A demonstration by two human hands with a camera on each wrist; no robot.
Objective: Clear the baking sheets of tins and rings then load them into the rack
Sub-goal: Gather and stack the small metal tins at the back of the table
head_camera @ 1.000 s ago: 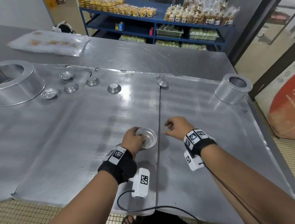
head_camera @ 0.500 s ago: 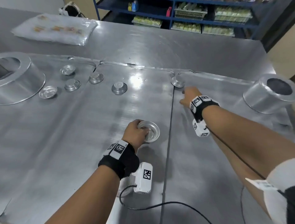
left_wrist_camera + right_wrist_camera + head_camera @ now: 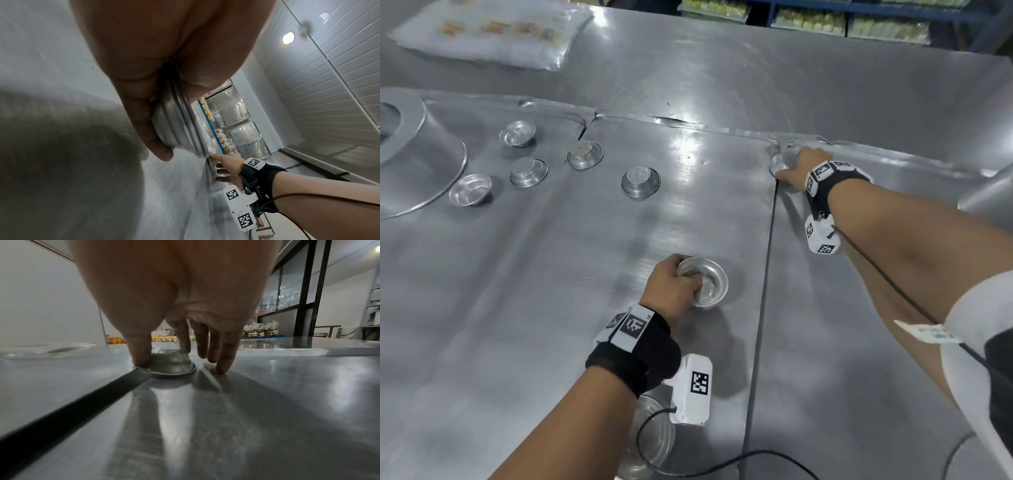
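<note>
My left hand (image 3: 688, 286) grips a nested stack of small round tins (image 3: 709, 284) just above the left baking sheet (image 3: 517, 291), near the seam. The left wrist view shows the stack (image 3: 174, 123) held between thumb and fingers. My right hand (image 3: 787, 168) is stretched to the far end of the seam, over an upside-down tin (image 3: 777, 163). In the right wrist view thumb (image 3: 139, 356) and forefinger pinch that tin (image 3: 172, 364) by its sides, and the other fingertips touch the right sheet (image 3: 267, 402). Several loose tins (image 3: 640, 181) lie on the left sheet.
A large cone-shaped ring (image 3: 424, 161) stands at the far left and a cylinder ring (image 3: 989, 195) at the right edge. One more tin (image 3: 654, 435) lies under my left wrist by the front edge. A plastic bag (image 3: 493, 31) lies on the table behind.
My right hand has moved from beside the left hand forward to the far tin at the seam and closed its thumb and forefinger on it. The left hand has kept its stack in place.
</note>
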